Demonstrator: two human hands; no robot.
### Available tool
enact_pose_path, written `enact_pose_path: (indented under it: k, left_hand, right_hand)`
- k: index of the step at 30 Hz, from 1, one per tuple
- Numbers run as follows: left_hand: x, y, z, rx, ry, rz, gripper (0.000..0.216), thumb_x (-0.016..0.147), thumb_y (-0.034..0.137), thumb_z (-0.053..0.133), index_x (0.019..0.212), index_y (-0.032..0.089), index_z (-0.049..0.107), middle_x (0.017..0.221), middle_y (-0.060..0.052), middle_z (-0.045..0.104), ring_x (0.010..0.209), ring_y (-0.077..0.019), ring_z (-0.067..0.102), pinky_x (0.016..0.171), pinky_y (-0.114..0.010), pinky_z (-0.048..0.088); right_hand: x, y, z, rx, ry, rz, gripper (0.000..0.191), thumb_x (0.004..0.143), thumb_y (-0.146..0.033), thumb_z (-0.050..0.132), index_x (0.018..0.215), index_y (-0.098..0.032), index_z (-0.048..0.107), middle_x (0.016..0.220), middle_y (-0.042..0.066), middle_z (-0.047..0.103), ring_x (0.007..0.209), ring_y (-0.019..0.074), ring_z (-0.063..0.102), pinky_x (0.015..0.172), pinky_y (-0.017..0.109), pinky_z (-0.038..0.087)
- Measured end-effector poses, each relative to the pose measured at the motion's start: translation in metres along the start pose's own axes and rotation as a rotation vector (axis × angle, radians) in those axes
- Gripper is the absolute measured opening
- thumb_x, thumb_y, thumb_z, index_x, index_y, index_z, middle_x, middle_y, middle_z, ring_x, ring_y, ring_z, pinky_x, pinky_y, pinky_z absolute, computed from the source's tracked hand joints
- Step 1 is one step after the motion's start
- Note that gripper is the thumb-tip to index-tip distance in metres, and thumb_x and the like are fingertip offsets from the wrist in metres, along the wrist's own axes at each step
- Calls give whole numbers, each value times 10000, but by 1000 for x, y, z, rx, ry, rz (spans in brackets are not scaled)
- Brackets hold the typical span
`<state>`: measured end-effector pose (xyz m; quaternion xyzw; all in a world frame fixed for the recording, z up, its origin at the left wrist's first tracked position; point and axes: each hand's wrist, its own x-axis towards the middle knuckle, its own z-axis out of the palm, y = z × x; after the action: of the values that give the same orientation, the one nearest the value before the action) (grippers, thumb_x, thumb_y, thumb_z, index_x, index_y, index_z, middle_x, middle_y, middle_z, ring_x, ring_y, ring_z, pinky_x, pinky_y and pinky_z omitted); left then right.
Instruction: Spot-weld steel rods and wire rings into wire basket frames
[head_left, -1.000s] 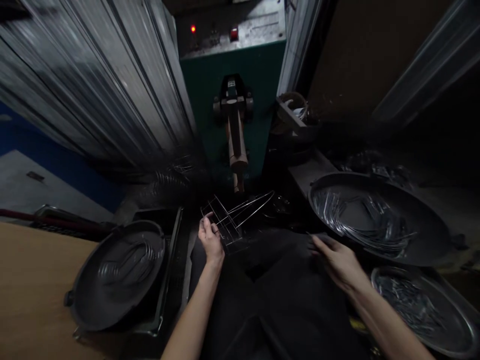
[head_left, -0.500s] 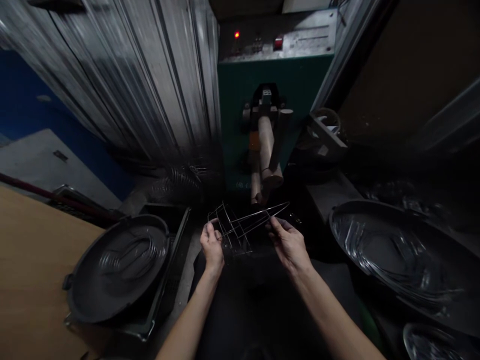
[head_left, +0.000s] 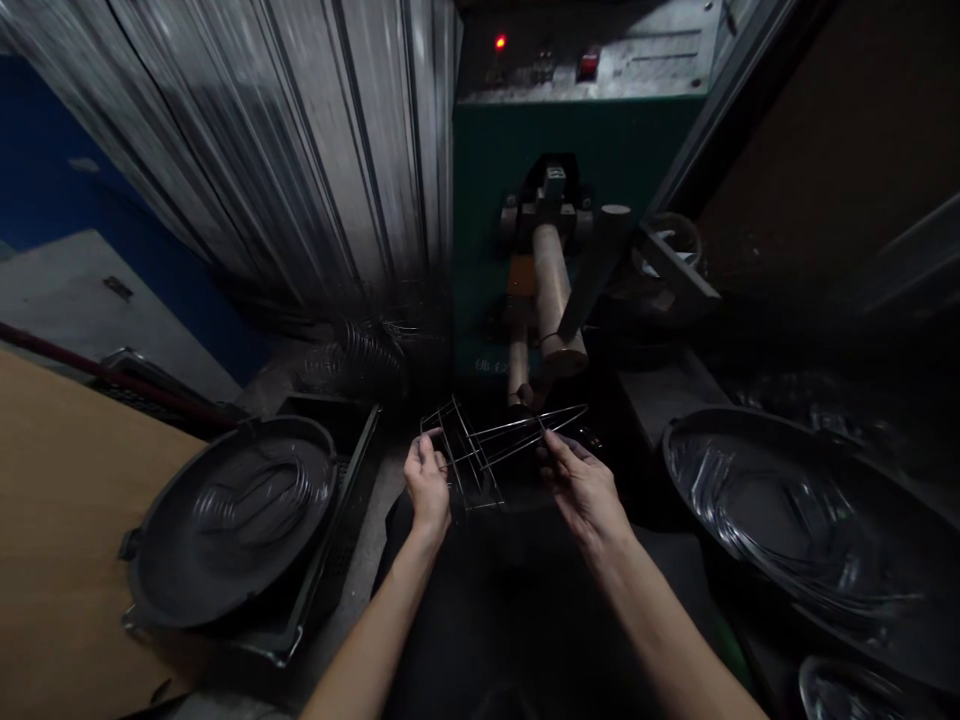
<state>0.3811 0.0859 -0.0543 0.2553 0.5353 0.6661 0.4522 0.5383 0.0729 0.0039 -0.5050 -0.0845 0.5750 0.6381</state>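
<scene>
A wire frame point(head_left: 480, 455) of thin bright rods, boxy at one end and tapering to a point at the other, is held up in front of me. My left hand point(head_left: 427, 485) grips its boxy end. My right hand point(head_left: 585, 495) pinches the long converging rods nearer the tapered end. The frame hangs just below the wooden-looking electrode arms point(head_left: 553, 295) of a green spot-welding machine point(head_left: 570, 140) and does not appear to touch them. Darkness hides the frame's lower part.
To the left, a round dark pan point(head_left: 172, 560) holds coiled wire on a wooden board point(head_left: 75, 520). To the right, a larger dark pan point(head_left: 750, 425) holds bent wires. Corrugated metal sheeting point(head_left: 300, 150) stands at the back left, with a wire coil point(head_left: 364, 355) below.
My right hand has moved from beside the right pan onto the wire frame. The view has swung, shifting the machine rightward in the picture, and the left hand keeps its hold.
</scene>
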Motion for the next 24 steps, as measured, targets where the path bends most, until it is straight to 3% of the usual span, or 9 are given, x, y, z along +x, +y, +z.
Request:
enact_pose_path:
  k: [11,17,24]
  left_hand:
    - [8,8,7,-20,1,-29,478,773,566,534,940,126,617,465,99,246,387,-32,215,394,-154,157]
    - [8,27,5,-97,-57,-110,363,781,448,570,949,129,621,478,97,256,383,-20,205,381,-145,127]
    - [13,30,8,-155,-50,-124,315,788,389,564,952,124,613,470,107,232,370,-19,181,374,-149,107]
  right_hand:
    - [7,-4,11,-38,9,-37,267,488,-165,829,641,-141,612,563,-17,589,500,75,547,389,138,393]
    - [6,-7,16,-24,10,5,213,551,-147,808,676,-149,637,627,-3,631,554,86,585,414,139,421]
    - [1,-5,-8,-123,-21,-40,287,592,-327,815,760,-169,645,718,30,666,630,134,627,451,182,461]
